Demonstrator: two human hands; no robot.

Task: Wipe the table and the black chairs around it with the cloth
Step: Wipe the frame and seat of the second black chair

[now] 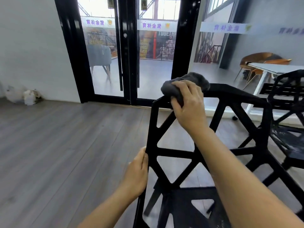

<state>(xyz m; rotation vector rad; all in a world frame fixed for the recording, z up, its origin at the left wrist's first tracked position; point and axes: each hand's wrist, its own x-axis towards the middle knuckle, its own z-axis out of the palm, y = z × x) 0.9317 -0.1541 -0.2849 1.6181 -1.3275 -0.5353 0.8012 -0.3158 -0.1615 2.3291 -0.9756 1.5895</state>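
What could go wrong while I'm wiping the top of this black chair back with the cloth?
The right hand presses the grey cloth near a corner of the black chair back's top rail, so it may slip off. Only the left hand, on the side edge, steadies the chair, which might tip or slide on the wood floor.

**Two bare arms, nothing worn**

Only the person's forearms and hands showed in the head view. Both forearms were bare from the lower edge of the picture up to the wrists, with no sleeve over either. The left hand (pixel 137 173) wore no glove, ring or watch that could be seen. The right hand (pixel 189 102) was likewise ungloved, its wrist plain and unbanded. The fingernails looked short and unpainted.
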